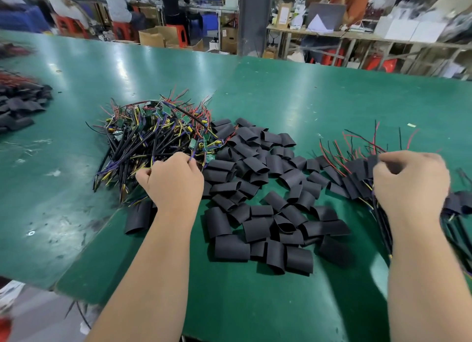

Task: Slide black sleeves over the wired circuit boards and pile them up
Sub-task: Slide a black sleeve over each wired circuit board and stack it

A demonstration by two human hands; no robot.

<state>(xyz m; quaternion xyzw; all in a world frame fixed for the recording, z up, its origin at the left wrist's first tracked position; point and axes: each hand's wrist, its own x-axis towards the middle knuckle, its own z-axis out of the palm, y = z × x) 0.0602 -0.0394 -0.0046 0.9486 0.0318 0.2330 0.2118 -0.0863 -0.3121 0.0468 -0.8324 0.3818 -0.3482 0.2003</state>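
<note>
Green table (281,86); left hand (176,180) pinching wires (153,147).

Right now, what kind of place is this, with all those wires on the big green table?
It looks like a factory assembly workshop. The long green table holds a heap of wired circuit boards and a scatter of black sleeves, and other workers sit on red stools at benches behind.

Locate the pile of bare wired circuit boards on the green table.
In the head view, the bare board pile sits left of centre on the green table, beside the loose black sleeves, with the left hand at its near edge.
</note>
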